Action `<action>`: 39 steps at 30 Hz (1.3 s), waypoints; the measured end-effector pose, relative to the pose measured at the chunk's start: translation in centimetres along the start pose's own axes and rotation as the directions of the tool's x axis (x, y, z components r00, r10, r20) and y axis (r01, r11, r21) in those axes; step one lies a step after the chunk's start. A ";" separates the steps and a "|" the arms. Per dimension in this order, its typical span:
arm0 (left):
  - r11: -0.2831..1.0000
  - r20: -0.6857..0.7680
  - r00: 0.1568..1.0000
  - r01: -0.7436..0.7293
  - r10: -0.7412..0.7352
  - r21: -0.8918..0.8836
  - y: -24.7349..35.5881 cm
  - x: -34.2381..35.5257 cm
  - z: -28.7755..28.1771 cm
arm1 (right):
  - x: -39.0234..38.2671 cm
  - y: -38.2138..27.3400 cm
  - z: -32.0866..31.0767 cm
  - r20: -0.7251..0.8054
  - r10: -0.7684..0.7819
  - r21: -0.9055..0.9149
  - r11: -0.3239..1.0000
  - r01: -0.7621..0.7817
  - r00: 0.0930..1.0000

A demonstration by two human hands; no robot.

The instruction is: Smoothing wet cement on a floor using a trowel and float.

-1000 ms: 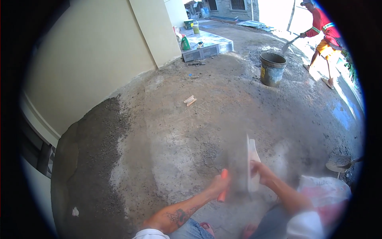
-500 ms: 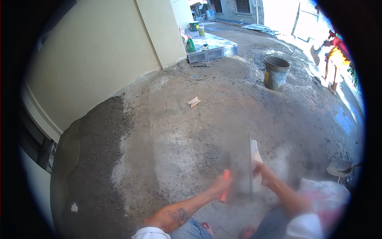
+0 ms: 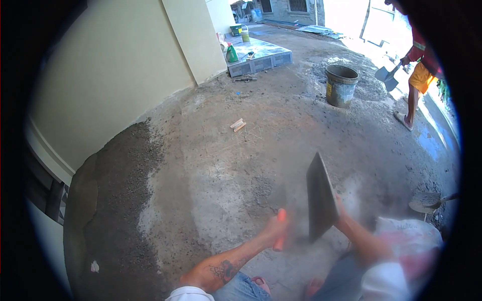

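Observation:
My left hand (image 3: 272,228) is closed around the orange handle of a trowel (image 3: 280,241); its blade is a faint blur beyond the fist. My right hand (image 3: 342,215) grips a rectangular hand float (image 3: 320,198) from behind, so the fingers are partly hidden. The float stands tilted on edge, its flat grey face turned to the left, raised above the rough concrete ground (image 3: 221,195). A gap separates the two tools.
Dark wet mortar (image 3: 120,175) lies along the beige wall (image 3: 110,70) at left. A wooden block (image 3: 238,125), a bucket (image 3: 341,86) and a tiled step (image 3: 263,62) are ahead. A mortar-filled pan (image 3: 426,201) and a sack (image 3: 409,238) are at right. Another person (image 3: 422,70) holds a shovel (image 3: 387,78).
The float has turned from edge-on to show its flat face, and its top has risen. My left hand shifts slightly left. The other person has come nearer, shovel now plainly visible.

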State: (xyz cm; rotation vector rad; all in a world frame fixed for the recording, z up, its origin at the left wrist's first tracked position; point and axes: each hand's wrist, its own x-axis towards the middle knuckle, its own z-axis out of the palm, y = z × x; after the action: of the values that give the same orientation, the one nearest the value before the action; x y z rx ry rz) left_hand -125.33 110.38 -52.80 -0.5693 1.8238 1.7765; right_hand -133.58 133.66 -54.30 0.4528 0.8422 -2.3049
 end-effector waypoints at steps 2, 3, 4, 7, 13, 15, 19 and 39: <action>1.000 0.022 1.000 0.003 -0.003 0.002 0.2 -0.1 0.0 | -0.3 0.0 -0.9 -0.026 -0.032 0.013 0.999 0.032 0.999; 1.000 0.017 1.000 -0.003 0.004 -0.027 0.8 -0.5 0.3 | -0.7 -0.3 -1.4 -0.040 -0.054 0.021 0.998 0.055 0.998; 0.998 0.014 1.000 -0.009 0.009 -0.055 1.1 -0.7 0.5 | -1.3 -0.4 -1.9 -0.057 -0.078 0.030 0.996 0.079 0.995; 0.999 -0.009 1.000 0.016 -0.016 -0.032 0.0 0.7 0.1 | -3.6 -1.3 -3.8 -0.114 -0.158 0.056 0.985 0.165 0.981; 0.994 0.019 0.999 0.038 -0.036 -0.104 1.2 -1.4 0.4 | -10.9 0.8 -10.0 -0.327 -0.285 0.117 0.934 0.338 0.901; 0.995 0.015 0.998 0.067 -0.066 -0.080 1.2 -1.2 0.7 | -11.9 1.1 -11.0 -0.364 -0.302 0.123 0.922 0.367 0.881; 0.994 0.006 0.998 0.060 -0.060 -0.096 0.8 -1.0 0.5 | -14.2 2.5 -12.8 -0.422 -0.326 0.133 0.901 0.413 0.846; 0.994 0.030 0.999 0.028 -0.025 -0.105 -0.5 0.5 -0.2 | -27.0 6.2 -16.6 -0.685 -0.352 -0.047 0.895 0.444 0.638</action>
State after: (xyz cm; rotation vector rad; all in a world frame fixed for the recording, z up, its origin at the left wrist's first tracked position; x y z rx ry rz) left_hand -125.36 110.20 -53.50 -0.6025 1.7042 1.8619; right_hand -107.89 153.12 -55.72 1.3608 1.2431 -2.6274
